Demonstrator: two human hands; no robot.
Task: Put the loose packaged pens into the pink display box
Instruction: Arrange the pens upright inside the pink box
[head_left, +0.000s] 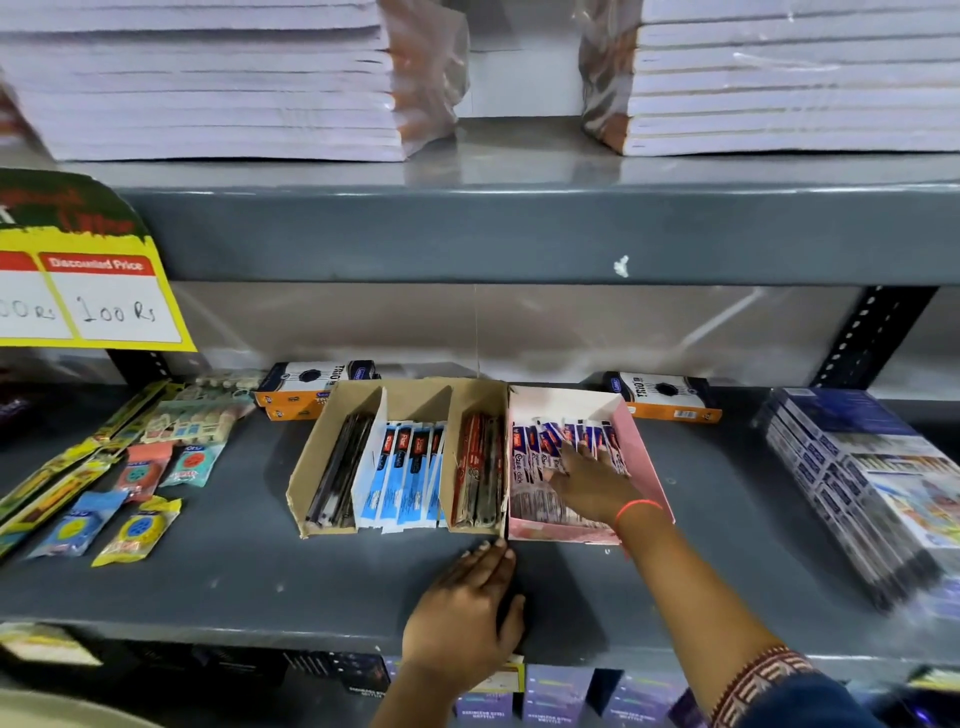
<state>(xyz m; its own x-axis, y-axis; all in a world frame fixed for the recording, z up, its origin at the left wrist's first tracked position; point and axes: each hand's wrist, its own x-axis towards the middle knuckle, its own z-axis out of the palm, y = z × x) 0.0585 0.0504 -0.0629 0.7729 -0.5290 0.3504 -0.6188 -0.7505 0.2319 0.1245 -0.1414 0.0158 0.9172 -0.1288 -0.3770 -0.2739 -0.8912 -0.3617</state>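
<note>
The pink display box (644, 447) stands on the grey shelf, right of a brown cardboard box. Several packaged pens (540, 447) in white, blue and red wrappers lie packed inside it. My right hand (592, 480) reaches into the pink box and lies flat on the pens, fingers spread, pressing them down. My left hand (467, 618) rests on the shelf in front of the two boxes, its fingertips near the pink box's front left corner, holding nothing.
The brown cardboard box (317, 462) holds black, blue and red pen packs in three compartments. Orange boxes (296, 397) stand behind. Sharpener packets (137, 530) and rulers lie at left, a stack of packs (857, 478) at right. Notebook stacks sit on the shelf above.
</note>
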